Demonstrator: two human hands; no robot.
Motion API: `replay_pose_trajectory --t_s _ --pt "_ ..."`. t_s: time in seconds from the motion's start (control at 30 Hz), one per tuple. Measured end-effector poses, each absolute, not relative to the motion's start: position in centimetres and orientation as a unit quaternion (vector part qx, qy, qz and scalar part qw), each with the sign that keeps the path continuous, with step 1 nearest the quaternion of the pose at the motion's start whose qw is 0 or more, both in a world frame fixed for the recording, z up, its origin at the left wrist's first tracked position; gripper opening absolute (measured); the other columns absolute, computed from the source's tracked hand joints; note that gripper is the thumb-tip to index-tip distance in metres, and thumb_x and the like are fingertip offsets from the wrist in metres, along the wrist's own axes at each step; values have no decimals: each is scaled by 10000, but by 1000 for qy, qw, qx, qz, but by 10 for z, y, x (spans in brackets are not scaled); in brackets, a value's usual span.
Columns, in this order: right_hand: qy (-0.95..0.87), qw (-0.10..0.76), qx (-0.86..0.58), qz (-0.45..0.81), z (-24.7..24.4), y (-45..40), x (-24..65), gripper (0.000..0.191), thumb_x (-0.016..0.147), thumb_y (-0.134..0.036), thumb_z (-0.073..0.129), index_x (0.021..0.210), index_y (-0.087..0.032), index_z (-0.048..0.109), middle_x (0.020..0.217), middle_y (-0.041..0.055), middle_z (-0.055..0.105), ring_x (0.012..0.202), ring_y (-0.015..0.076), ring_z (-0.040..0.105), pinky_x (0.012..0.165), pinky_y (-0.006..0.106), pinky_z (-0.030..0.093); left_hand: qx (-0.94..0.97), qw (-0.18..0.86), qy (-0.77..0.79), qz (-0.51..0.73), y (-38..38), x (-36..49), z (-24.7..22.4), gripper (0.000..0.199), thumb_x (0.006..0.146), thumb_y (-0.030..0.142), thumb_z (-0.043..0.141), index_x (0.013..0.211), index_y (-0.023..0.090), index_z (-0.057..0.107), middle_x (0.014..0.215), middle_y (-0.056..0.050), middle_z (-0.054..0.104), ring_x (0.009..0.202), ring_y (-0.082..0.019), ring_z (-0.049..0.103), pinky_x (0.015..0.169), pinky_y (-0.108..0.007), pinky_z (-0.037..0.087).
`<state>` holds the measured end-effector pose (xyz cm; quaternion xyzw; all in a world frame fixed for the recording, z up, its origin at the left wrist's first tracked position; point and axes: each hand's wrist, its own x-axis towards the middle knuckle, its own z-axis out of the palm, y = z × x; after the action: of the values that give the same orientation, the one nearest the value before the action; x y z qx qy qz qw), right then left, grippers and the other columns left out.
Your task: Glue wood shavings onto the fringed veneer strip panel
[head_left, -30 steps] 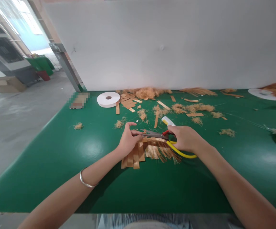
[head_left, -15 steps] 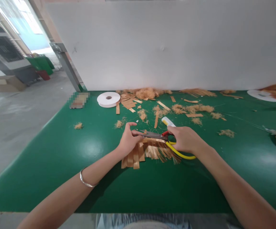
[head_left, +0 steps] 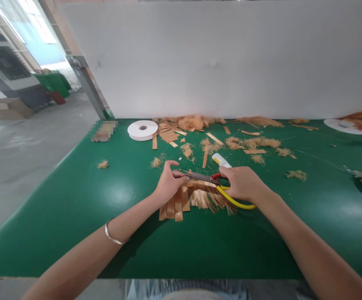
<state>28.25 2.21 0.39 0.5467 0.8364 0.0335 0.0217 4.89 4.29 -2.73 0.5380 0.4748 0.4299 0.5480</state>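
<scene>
My right hand (head_left: 242, 182) is closed round the handles of a pair of scissors (head_left: 199, 177), whose loops are red and yellow. The blades point left, nearly together, along the top edge of a brown ribbon fringe (head_left: 202, 196). Thumb and fingers of my left hand (head_left: 168, 183) pinch that upper edge close to the blade tips. On the left the fringe hangs in flat ribbon strips; toward the right it is frayed into fine threads. My left fingers hide part of the edge.
Behind my hands lie frayed thread clumps (head_left: 235, 143), cut ribbon pieces (head_left: 168, 133) and a white-handled tool (head_left: 221, 160). A white spool (head_left: 142, 130) rests at the back left of the green table (head_left: 59, 216). A white board (head_left: 212, 62) stands along the back edge.
The scissors have tilted very slightly, their pivot and handles shifting a few pixels. My left hand keeps its pinch, and the fringe stays in place.
</scene>
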Motion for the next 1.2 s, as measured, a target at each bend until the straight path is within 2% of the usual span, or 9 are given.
replay_pose_trajectory --t_s 0.2,0.33,0.53,0.63,0.73,0.83,0.93,1.07,1.2 --pt "834 31 550 26 5 22 281 150 720 -269 527 824 -162 545 717 100 659 567 202 556 478 264 225 537 553 473 427 43 49 -28 495 658 186 742 947 220 341 663 31 671 581 -125 609 584 -233 436" --pt "832 30 554 13 4 24 282 91 746 -273 497 750 -182 505 648 75 621 536 180 521 476 257 225 531 567 468 421 42 48 -28 519 672 252 763 962 219 334 745 -17 707 651 -147 652 620 -251 467" --pt "770 -123 624 -42 0 32 298 180 748 -339 528 704 -219 402 576 8 536 504 153 474 482 239 280 509 590 448 439 44 47 -28 490 711 197 741 984 213 335 753 -39 720 783 -191 691 669 -280 507" --pt "733 -208 644 -70 -1 36 309 215 745 -360 564 735 -221 401 669 23 583 543 152 499 500 239 328 502 597 444 441 46 46 -27 502 708 223 747 999 222 337 785 -53 726 773 -210 694 594 -268 514" --pt "724 -248 638 -89 -3 34 314 254 763 -411 568 805 -215 413 849 68 610 644 168 541 539 256 388 512 595 437 440 46 46 -26 510 710 234 742 1016 229 334 797 -59 725 773 -222 694 558 -269 521" --pt "732 -256 625 -84 -7 29 313 374 764 -498 566 928 -198 416 977 114 572 811 221 576 633 305 444 512 593 426 452 47 47 -26 503 705 200 738 1006 230 336 785 -37 717 804 -214 692 621 -298 542" --pt "728 -245 638 -58 -10 28 312 491 731 -536 592 1008 -181 398 1037 150 545 946 277 563 720 357 452 520 572 428 467 47 48 -25 500 684 162 746 979 221 347 755 -8 699 741 -175 687 679 -305 537" --pt "665 -222 713 7 -13 36 325 402 758 -458 562 1000 -172 416 991 154 544 892 291 559 680 364 430 544 552 427 466 46 49 -21 527 655 173 764 976 219 348 731 15 684 714 -150 671 701 -295 525" --pt "640 -175 747 28 -19 45 352 367 772 -408 541 1004 -133 468 946 192 540 851 296 544 652 357 404 547 558 428 455 44 52 -18 545 650 211 768 991 224 344 700 27 669 692 -166 670 634 -287 534"
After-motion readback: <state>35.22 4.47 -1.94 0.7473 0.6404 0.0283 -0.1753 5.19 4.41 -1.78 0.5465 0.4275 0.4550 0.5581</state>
